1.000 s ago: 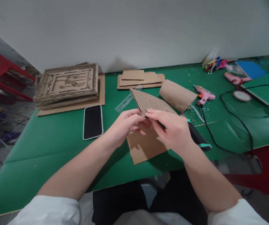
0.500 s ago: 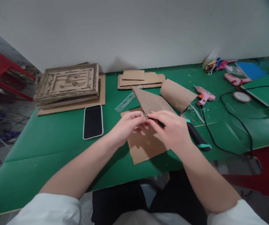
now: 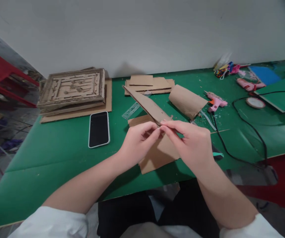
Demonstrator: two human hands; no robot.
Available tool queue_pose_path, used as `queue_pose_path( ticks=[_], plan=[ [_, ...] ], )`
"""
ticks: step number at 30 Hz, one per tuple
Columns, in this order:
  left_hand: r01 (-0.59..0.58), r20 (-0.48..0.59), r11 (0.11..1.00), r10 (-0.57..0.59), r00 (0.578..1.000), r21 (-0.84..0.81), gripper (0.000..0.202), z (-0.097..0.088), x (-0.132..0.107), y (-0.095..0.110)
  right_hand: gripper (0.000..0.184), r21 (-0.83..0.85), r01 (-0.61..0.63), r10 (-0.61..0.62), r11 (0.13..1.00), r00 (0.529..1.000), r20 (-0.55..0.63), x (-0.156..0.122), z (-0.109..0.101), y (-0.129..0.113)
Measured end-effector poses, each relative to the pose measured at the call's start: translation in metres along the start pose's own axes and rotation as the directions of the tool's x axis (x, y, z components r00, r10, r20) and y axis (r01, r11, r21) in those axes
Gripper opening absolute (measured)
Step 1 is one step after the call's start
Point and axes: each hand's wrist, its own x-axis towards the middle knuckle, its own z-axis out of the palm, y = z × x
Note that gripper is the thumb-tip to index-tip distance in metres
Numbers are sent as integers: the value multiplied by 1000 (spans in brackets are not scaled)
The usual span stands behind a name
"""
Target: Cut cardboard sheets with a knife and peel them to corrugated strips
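Between my two hands is a thin, tapered piece of cardboard (image 3: 148,105), tilted so that its far tip points up and left. My left hand (image 3: 140,140) pinches its near edge, fingers curled in. Close beside it, my right hand (image 3: 190,138) pinches the same edge with thumb and forefinger. Below them lies a flat cardboard sheet (image 3: 154,158), partly covered by the hands. A clear plastic ruler (image 3: 130,110) lies behind, partly hidden by the held piece. A dark, teal-trimmed handle (image 3: 217,153) shows from under my right hand.
A phone (image 3: 99,129) lies on the green table (image 3: 55,148) at left, before stacked cardboard panels (image 3: 73,89). Cardboard offcuts (image 3: 142,80) rest by the wall. Rolled brown card (image 3: 188,100), a pink glue gun (image 3: 215,103) with a black cord, and a tape roll (image 3: 255,102) are at right.
The held cardboard has turned from its ridged face to a smoother, narrower view, its tip swinging left. Both hands have shifted slightly right, and my right hand covers more of the dark handle.
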Motion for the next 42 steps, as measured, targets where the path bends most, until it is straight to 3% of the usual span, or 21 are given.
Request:
queue_pose_path(
  ticks=[4, 7, 17, 24, 30, 35, 42],
  plan=[
    [26, -33, 998, -29, 999, -62, 19, 5, -3, 1, 9, -121, 68, -75, 990, 996, -52, -1, 4, -4],
    [66, -43, 988, -73, 996, -143, 20, 6, -4, 2, 9, -109, 73, -81, 991, 994, -69, -1, 8, -6],
    [133, -11, 942, -143, 990, -309, 21, 8, -5, -1, 8, 74, -103, 105, 992, 994, -23, -3, 10, -2],
    [195, 19, 917, -201, 979, -347, 27, 6, 1, -7, 10, 44, 10, -10, 999, 1000, 2, 0, 9, 2],
    [176, 6, 913, -186, 982, -369, 24, 6, 1, -7, 10, 27, 6, -7, 1000, 1000, 10, -1, 13, 1],
    [136, -38, 923, -160, 986, -359, 23, 7, 1, -11, 11, 50, -56, 56, 997, 998, 11, -2, 13, 0],
    [103, -30, 922, -123, 992, -373, 19, 8, 0, -10, 11, 230, -242, 212, 943, 966, 149, 0, 5, 0]
  ],
)
